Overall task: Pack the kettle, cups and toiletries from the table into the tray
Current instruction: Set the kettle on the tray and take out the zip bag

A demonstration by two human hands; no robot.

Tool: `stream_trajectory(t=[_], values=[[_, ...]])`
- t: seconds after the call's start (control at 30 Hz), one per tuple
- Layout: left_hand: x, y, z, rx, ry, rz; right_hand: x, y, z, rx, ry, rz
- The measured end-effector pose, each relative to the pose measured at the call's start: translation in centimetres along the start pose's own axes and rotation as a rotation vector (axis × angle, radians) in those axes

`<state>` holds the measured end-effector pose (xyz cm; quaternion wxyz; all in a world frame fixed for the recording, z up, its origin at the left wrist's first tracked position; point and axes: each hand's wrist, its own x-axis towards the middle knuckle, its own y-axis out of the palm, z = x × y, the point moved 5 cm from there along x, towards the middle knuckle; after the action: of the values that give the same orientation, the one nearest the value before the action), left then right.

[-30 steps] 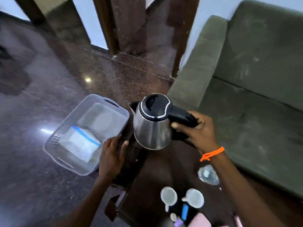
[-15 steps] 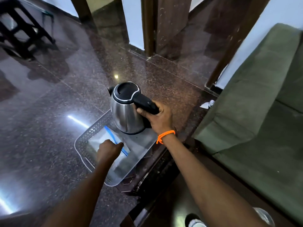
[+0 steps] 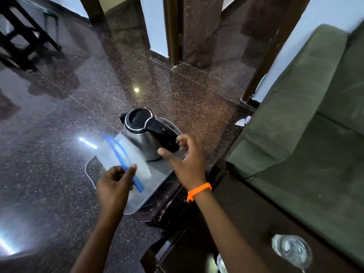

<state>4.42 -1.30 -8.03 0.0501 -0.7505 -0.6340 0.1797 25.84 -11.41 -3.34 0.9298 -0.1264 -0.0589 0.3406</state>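
The steel kettle [image 3: 145,137] with its black lid and handle stands upright in the grey plastic tray [image 3: 157,175] on the floor beside the dark table. My right hand [image 3: 185,160] hovers just off the kettle's handle, fingers spread, holding nothing. A clear zip bag with a blue seal [image 3: 122,154] is lifted above the tray's near end, pinched in my left hand [image 3: 115,186]. Only a cup's white rim [image 3: 221,264] shows at the bottom edge.
The dark wooden table [image 3: 246,223] runs along the lower right, with an upturned glass [image 3: 291,251] on it. A green sofa [image 3: 315,134] fills the right side. Polished granite floor lies to the left, with a dark chair [image 3: 21,40] at the far left.
The kettle went from above the table into the tray, and my right hand has let go of its handle. My left hand has picked the zip bag up out of the tray.
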Motion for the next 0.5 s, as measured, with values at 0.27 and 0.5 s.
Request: stream_trajectory(t=[0.27,0.5], values=[[-13.9,10.9,-7.8,-0.064,0.098,0.737,-8.8,-11.7,-2.4,0.325,0.308,-0.019],[-24.2,19.7,-6.6,-0.02,0.075,0.711,-16.2,-27.0,-3.1,-0.628,-0.106,-0.231]])
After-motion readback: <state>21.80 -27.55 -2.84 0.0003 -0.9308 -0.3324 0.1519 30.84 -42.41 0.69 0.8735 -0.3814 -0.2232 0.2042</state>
